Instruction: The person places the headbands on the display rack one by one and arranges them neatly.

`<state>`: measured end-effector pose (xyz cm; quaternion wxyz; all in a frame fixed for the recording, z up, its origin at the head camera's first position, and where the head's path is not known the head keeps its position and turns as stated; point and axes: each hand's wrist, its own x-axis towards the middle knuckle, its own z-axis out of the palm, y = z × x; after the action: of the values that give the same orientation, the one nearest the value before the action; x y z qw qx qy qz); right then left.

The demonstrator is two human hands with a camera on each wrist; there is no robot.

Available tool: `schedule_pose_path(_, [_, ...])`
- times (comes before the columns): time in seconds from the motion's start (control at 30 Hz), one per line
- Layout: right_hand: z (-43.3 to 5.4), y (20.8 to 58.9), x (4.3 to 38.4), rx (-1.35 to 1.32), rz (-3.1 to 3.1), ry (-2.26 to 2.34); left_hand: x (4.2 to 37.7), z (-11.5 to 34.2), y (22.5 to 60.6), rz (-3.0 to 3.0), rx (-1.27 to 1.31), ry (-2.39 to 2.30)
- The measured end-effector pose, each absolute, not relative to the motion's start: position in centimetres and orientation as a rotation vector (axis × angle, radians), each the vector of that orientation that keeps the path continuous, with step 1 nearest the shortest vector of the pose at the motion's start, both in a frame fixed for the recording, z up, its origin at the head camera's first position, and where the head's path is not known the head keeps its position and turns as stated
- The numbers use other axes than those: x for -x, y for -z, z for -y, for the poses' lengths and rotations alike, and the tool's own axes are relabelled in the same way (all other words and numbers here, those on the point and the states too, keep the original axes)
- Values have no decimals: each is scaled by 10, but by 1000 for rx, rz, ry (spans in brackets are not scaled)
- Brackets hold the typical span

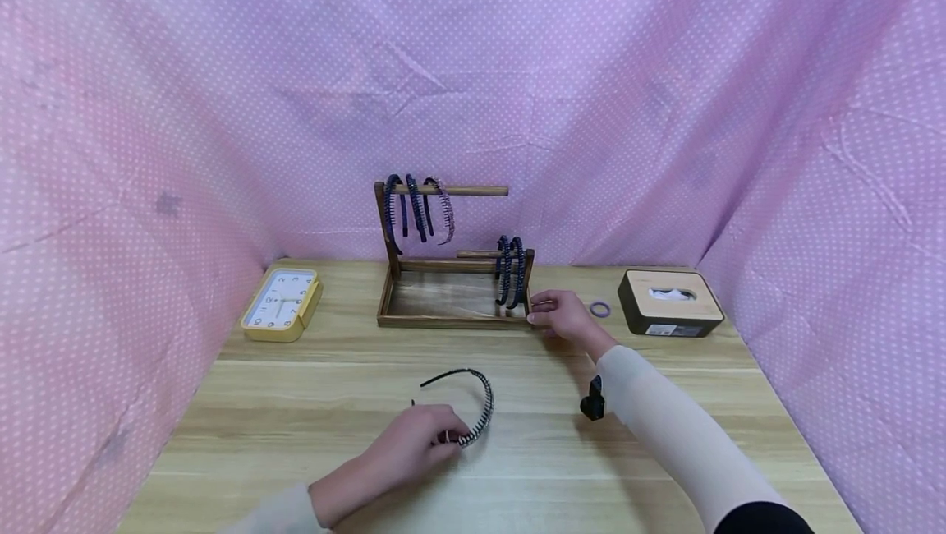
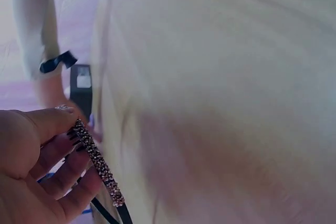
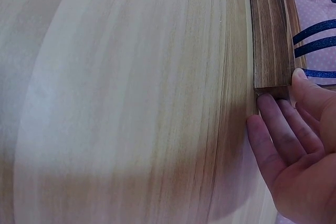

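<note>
My left hand (image 1: 420, 445) pinches a dark toothed headband (image 1: 488, 402) between thumb and fingers, over the front middle of the table. Close up in the left wrist view, the headband (image 2: 100, 163) shows a glittery beaded outer face and black teeth. My right hand (image 1: 563, 317) grips the right front corner of a brown wooden headband rack (image 1: 452, 323). In the right wrist view its thumb lies on the edge of the rack (image 3: 272, 35), with fingers against the end. Several headbands (image 1: 415, 207) hang on the upper bar, and two dark blue headbands (image 1: 512, 273) on the lower one.
A purple ring-shaped band (image 1: 600, 310) lies right of the rack, beside a tissue box (image 1: 671, 304) with a wooden top. At the left stands a yellow-framed clock (image 1: 282, 306). Pink dotted cloth (image 1: 473, 66) hangs behind and along both sides of the wooden table (image 1: 332, 386).
</note>
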<state>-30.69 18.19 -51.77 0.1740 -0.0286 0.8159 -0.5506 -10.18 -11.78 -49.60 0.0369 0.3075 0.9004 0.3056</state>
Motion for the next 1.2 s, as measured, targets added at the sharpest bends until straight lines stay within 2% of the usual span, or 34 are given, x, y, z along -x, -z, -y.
schedule_pose_path(0.57, [-180,517,306,50,-2308,1576,147,129,451,-2848,-698,-1300])
schedule_pose_path(0.9, [-180,516,304,49,-2310,1579,187,134,451,-2978,-656,-1478])
schedule_pose_path(1.2, [-180,515,303,56,-2313,1567,224,128,453,-2968,-518,-1591])
